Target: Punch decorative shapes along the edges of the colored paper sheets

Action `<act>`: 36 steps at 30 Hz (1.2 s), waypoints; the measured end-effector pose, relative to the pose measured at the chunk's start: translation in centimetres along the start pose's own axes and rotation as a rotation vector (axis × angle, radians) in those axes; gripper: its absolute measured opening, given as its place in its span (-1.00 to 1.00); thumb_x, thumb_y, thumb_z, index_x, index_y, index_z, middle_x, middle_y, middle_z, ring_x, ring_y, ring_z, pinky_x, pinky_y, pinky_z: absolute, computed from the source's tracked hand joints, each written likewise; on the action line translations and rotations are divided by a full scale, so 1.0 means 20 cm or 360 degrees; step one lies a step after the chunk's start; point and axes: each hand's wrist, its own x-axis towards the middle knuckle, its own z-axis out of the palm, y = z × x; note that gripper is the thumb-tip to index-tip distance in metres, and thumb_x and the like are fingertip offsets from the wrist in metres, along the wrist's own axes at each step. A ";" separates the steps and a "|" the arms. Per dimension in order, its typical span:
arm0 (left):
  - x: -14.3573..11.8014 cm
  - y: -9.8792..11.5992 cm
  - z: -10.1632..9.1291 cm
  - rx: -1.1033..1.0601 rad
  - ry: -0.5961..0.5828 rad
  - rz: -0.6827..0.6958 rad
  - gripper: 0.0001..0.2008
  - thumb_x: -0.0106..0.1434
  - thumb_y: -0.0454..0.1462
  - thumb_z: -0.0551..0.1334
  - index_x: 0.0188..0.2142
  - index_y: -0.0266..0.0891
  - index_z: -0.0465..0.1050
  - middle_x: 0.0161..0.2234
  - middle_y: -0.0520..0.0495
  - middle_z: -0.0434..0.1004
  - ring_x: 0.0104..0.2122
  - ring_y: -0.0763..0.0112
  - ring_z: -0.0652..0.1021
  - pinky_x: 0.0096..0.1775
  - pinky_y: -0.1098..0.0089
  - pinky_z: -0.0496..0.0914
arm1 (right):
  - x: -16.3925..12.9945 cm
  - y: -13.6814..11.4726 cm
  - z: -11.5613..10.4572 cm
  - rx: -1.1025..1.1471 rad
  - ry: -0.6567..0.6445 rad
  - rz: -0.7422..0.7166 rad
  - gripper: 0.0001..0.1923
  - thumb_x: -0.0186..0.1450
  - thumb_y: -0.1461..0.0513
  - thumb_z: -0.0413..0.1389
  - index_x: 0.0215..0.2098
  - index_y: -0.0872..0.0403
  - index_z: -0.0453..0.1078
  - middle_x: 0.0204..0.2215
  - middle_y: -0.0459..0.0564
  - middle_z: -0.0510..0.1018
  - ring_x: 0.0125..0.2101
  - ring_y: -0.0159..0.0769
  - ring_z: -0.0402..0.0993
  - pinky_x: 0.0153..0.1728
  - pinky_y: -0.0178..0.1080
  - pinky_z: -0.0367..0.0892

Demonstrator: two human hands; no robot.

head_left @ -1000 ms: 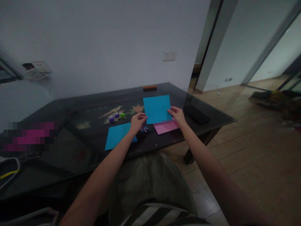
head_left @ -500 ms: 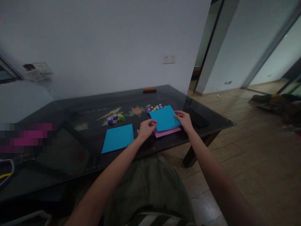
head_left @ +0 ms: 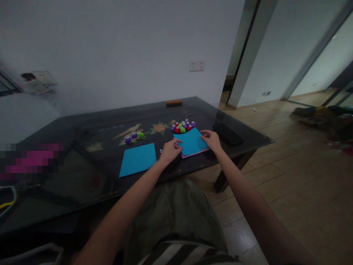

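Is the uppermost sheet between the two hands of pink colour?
No, the top sheet between the left hand and right hand is blue.

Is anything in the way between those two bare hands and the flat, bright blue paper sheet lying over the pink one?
Nothing visible is. The left hand is at the blue sheet's left edge, the right hand at its right. The round, multicoloured, eyeball-like toys sit beyond its far edge, not in between.

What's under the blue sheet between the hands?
A pink sheet shows as a thin strip along the near edge of the blue sheet; its rest, and anything further beneath, are covered.
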 end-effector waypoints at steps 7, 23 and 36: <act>-0.01 -0.02 0.00 0.0173 -0.0024 0.0087 -0.75 0.09 -0.31 0.23 -0.18 -0.19 0.46 -0.49 0.03 0.52 -0.44 0.39 0.52 -0.33 0.43 0.37 | -0.01 0.00 0.01 -0.0152 -0.0007 0.0007 -0.69 0.07 0.28 0.16 -0.20 0.13 0.50 -0.54 -0.07 0.50 -0.50 -0.36 0.38 -0.41 -0.32 0.27; -0.02 0.01 -0.01 0.0271 -0.0148 0.0096 -0.71 0.11 -0.30 0.21 -0.12 -0.16 0.40 -0.50 0.05 0.51 -0.44 0.37 0.52 -0.34 0.41 0.34 | -0.02 -0.02 -0.01 -0.0312 0.0009 0.0066 -0.72 0.09 0.27 0.13 -0.22 0.10 0.51 -0.51 -0.06 0.51 -0.47 -0.33 0.41 -0.39 -0.31 0.27; 0.05 0.00 -0.04 -0.1120 0.0217 -0.0412 -0.80 0.12 -0.33 0.19 -0.22 -0.22 0.39 -0.25 -0.10 0.48 -0.25 0.39 0.50 -0.22 0.39 0.38 | -0.02 0.00 -0.02 -0.0361 0.0158 0.0072 -0.76 0.16 0.30 0.05 -0.23 0.11 0.49 -0.36 0.04 0.57 -0.32 -0.24 0.47 -0.23 -0.23 0.34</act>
